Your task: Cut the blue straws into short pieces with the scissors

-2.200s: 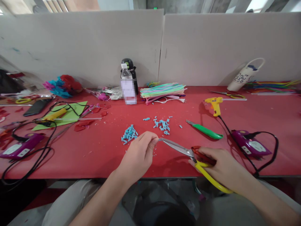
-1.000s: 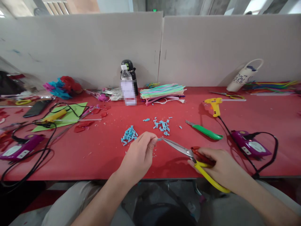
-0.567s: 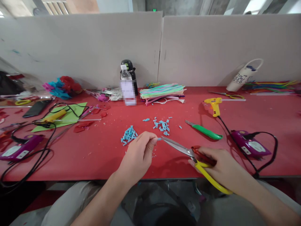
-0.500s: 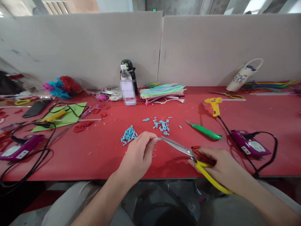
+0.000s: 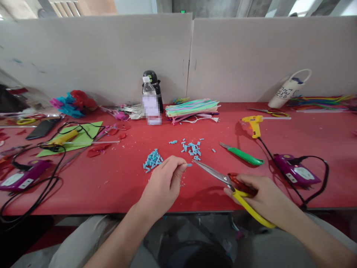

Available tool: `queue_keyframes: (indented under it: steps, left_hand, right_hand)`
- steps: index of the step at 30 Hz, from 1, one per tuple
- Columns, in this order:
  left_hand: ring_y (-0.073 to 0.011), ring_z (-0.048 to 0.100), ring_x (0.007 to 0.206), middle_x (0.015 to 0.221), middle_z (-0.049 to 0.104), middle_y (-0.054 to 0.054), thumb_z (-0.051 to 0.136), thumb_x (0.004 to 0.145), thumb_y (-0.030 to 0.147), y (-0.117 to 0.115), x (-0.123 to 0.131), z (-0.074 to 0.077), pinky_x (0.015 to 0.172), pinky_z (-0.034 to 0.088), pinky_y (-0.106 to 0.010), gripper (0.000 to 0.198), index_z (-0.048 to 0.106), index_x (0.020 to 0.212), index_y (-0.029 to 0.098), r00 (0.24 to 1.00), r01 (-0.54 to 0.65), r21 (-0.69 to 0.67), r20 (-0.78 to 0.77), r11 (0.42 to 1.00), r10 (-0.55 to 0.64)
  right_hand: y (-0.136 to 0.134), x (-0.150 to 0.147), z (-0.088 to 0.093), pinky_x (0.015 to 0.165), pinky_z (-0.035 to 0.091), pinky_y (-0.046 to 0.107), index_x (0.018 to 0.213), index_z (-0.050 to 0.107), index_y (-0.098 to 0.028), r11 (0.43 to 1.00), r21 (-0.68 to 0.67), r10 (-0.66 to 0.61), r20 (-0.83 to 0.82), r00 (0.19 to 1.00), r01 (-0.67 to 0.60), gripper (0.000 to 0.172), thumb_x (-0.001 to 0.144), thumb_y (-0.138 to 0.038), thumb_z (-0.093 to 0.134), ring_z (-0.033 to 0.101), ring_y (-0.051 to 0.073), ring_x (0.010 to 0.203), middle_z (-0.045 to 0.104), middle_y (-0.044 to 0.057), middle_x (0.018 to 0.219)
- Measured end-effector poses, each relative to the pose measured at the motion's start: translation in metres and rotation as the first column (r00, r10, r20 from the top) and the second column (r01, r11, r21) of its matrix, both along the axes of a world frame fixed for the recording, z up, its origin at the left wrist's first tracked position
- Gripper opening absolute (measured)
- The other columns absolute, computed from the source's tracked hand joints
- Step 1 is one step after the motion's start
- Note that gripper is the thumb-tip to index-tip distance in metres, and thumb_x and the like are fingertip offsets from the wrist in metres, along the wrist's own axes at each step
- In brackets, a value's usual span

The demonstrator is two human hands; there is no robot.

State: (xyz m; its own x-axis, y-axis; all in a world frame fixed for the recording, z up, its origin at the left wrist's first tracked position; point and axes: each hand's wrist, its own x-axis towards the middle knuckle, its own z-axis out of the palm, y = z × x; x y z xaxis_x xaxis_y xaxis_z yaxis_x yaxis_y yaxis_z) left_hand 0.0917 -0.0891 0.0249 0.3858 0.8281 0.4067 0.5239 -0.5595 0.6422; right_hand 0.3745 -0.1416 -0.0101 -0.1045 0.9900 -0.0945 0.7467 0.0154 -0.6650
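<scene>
Between the thumb and fingertips of my left hand [image 5: 166, 178] is a small light-blue piece [image 5: 189, 165], its end sticking out to the right. My right hand [image 5: 258, 195] grips scissors with red and yellow handles [image 5: 247, 210]. Their blades [image 5: 213, 172] look closed or nearly so, and the tips stand just right of the blue piece, slightly apart from it. Behind my left hand lies a heap of short blue pieces [image 5: 153, 160]. A looser group of blue pieces [image 5: 192, 149] is scattered beyond the scissor tips.
A green utility knife [image 5: 245, 156] and a yellow glue gun [image 5: 253, 124] lie to the right, by a purple power block [image 5: 297, 171]. Bundled pipe cleaners [image 5: 192, 109] and a plastic bottle [image 5: 151, 104] stand along the back. Cables and green paper [image 5: 83, 136] are at left.
The scissors have drawn back slightly to the right, so their tips have come away from the small blue piece. My left hand has hardly moved.
</scene>
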Motion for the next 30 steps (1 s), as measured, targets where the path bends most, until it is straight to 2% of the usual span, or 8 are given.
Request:
queue_keyframes:
  steps: [4,15,21,27,30]
  left_hand:
    - [-0.0092,0.049,0.067,0.077,0.055,0.003,0.044,0.102,0.018,-0.001,0.0,0.001,0.066,0.039,-0.021,0.015,0.051,0.089,0.02,1.0,0.0,0.016,0.002,1.0,0.0]
    - [-0.0101,0.049,0.067,0.076,0.054,0.002,0.043,0.103,0.019,-0.001,0.0,0.001,0.066,0.039,-0.022,0.015,0.051,0.09,0.02,1.0,0.005,0.001,-0.028,1.0,-0.005]
    - [-0.011,0.049,0.068,0.078,0.054,0.002,0.042,0.103,0.021,-0.001,0.001,0.002,0.066,0.039,-0.023,0.016,0.051,0.09,0.02,0.999,0.005,-0.036,-0.036,0.999,-0.007]
    - [-0.0117,0.044,0.064,0.072,0.049,0.002,0.037,0.104,0.024,-0.003,0.001,0.006,0.064,0.036,-0.026,0.025,0.043,0.08,0.02,0.999,0.009,-0.107,-0.033,0.994,-0.013]
    - [-0.0116,0.042,0.061,0.067,0.044,0.004,0.034,0.105,0.027,-0.004,0.003,0.009,0.061,0.033,-0.027,0.03,0.038,0.076,0.02,0.999,0.005,-0.166,-0.031,0.986,-0.01]
  right_hand:
    - [-0.001,0.0,0.001,0.054,0.039,0.022,0.075,0.05,-0.021,0.999,-0.041,-0.013,-0.071,0.997,0.01,0.033,0.087,-0.049,0.062,0.05,0.014,0.065,0.05,-0.002,0.069]
    - [0.002,0.005,-0.003,0.054,0.036,0.021,0.07,0.049,-0.02,0.998,-0.027,0.053,0.032,0.998,-0.052,0.023,0.084,-0.033,0.062,0.049,0.014,0.065,0.046,-0.003,0.067]
    - [0.002,0.004,0.001,0.05,0.031,0.022,0.066,0.044,-0.02,0.998,-0.003,0.055,0.104,0.993,-0.055,0.033,0.085,-0.041,0.061,0.043,0.012,0.059,0.041,-0.003,0.063]
    - [0.001,-0.002,0.006,0.052,0.036,0.023,0.073,0.047,-0.021,1.0,0.007,-0.006,0.014,1.0,0.006,0.036,0.086,-0.051,0.061,0.047,0.014,0.062,0.048,-0.002,0.067]
    - [0.001,-0.003,0.008,0.052,0.036,0.022,0.072,0.047,-0.021,1.0,0.005,-0.005,0.005,1.0,0.005,0.036,0.086,-0.051,0.062,0.046,0.013,0.061,0.047,-0.003,0.067]
